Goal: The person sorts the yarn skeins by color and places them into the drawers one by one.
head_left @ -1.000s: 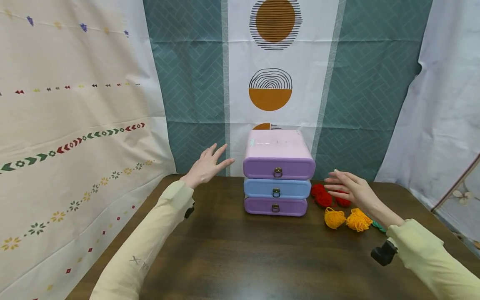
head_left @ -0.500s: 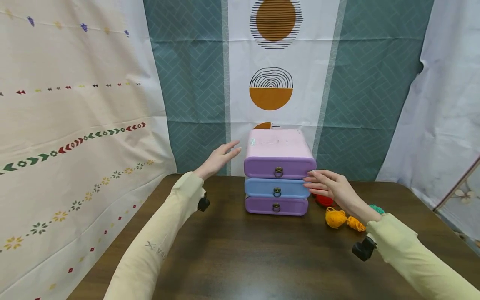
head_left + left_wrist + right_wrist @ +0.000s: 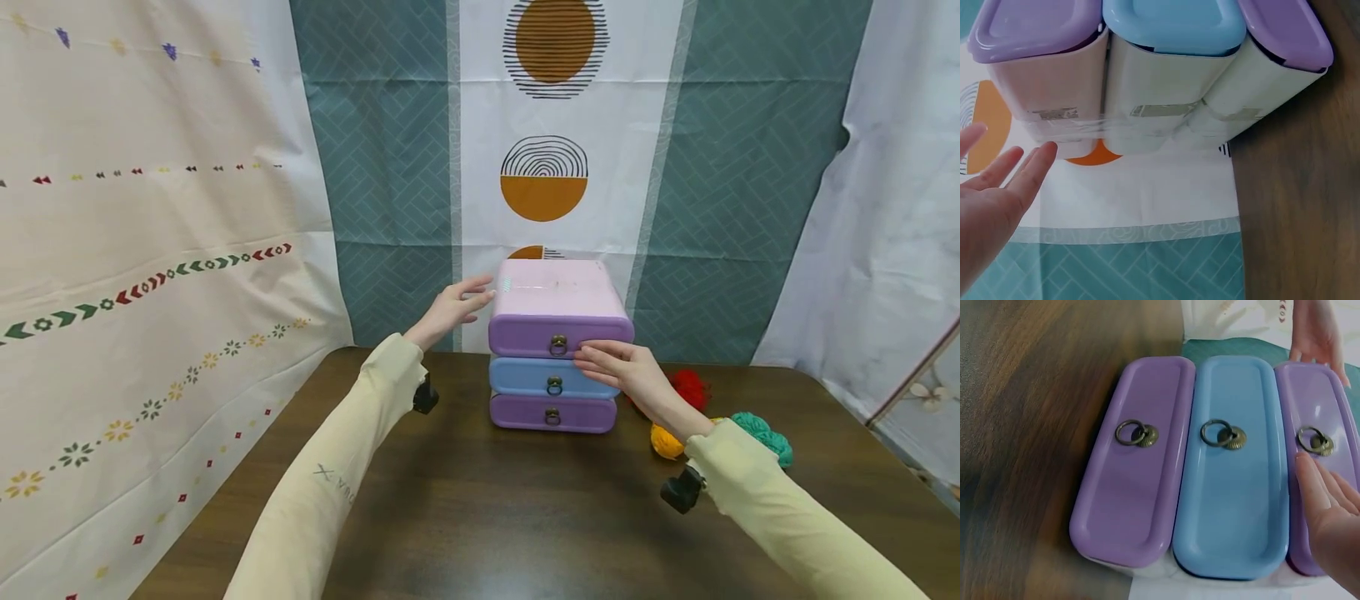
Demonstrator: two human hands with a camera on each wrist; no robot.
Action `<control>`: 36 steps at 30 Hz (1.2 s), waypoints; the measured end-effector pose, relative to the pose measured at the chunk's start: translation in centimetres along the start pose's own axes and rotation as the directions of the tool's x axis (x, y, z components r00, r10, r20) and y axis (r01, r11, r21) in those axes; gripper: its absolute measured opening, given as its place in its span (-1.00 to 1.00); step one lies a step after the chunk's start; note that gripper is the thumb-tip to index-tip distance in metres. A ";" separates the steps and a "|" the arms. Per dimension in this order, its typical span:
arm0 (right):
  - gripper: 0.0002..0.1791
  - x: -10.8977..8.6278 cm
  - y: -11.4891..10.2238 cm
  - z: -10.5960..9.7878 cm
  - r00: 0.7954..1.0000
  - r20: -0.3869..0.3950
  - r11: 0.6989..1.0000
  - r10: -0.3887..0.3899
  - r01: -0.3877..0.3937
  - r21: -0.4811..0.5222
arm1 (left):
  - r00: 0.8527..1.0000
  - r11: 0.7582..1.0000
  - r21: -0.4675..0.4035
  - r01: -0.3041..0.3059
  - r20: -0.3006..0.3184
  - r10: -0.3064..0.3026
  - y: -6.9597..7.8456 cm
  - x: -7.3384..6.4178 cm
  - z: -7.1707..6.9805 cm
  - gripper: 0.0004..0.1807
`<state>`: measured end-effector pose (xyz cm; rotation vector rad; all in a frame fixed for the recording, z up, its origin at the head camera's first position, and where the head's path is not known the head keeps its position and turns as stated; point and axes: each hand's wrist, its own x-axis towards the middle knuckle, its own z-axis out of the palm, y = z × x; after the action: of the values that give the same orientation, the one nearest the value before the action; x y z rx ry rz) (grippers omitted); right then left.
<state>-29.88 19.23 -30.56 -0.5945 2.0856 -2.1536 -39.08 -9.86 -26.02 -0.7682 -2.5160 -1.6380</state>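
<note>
A stacked drawer unit (image 3: pixel 558 287) stands at the back of the table, with a pale pink top, purple upper and lower drawers and a blue middle drawer (image 3: pixel 525 377). All three drawers look closed, each with a brass ring pull. My left hand (image 3: pixel 448 312), fingers extended, is beside the unit's upper left side; whether it touches is unclear. In front of the top drawer (image 3: pixel 1319 400) is my right hand (image 3: pixel 626 372), its fingers fairly straight. Their tips are close to the top ring pull (image 3: pixel 1315 440), which they do not hold.
On the table (image 3: pixel 480 508), right of the drawers, lie red yarn (image 3: pixel 690 388), yellow yarn (image 3: pixel 666 442) and teal yarn (image 3: pixel 763 435), partly hidden by my right arm. A patterned curtain (image 3: pixel 382 183) hangs behind, and a cream cloth (image 3: pixel 150 333) borders the left.
My right hand has moved left from above the yarn to the front of the top drawer. My left hand has moved right, up to the unit's side. The drawers stay closed.
</note>
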 end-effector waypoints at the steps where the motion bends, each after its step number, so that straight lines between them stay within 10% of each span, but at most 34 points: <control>1: -0.48 0.1 0.0 0.2 1.000 -0.011 1.000 0.004 -0.004 -0.014 | 1.000 1.000 -0.019 0.008 0.007 -0.008 -0.1 0.1 0.0 -0.45; 19: -0.55 1.6 0.2 2.5 0.993 -0.112 0.995 0.032 -0.043 -0.090 | 0.997 0.962 -0.264 0.077 0.033 -0.071 -1.0 1.0 0.8 -0.47; 36: -0.71 2.5 0.6 4.3 0.958 -0.287 0.998 -0.003 -0.014 -0.058 | 0.994 0.942 -0.315 0.113 0.027 -0.110 -1.0 0.9 1.1 -0.45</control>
<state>-30.82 14.31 -30.64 -0.2926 2.2948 -2.3012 -40.03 -8.86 -27.13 -0.6633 -2.3713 -2.1160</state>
